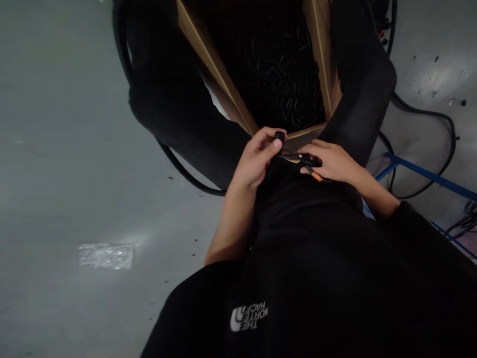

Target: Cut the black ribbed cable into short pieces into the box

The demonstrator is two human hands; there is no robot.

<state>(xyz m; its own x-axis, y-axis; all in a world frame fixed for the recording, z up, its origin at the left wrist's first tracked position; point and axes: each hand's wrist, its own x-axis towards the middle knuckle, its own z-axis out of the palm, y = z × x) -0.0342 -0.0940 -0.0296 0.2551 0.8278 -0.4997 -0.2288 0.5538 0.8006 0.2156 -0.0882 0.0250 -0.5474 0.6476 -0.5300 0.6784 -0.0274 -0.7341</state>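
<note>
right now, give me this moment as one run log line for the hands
left hand: black cylinder | right hand: black tool with orange tip | beyond: wooden crate of loose black cylinders

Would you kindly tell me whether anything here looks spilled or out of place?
Small black bits are scattered on the grey floor to the right, outside the wooden box; they resemble the black pieces inside it, so they may be spilled.

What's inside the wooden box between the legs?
Many small black cylinders lie loose in the wooden box. The black-clad legs cover its outer sides, and the cylinders hide its floor, so nothing beneath them shows.
</note>
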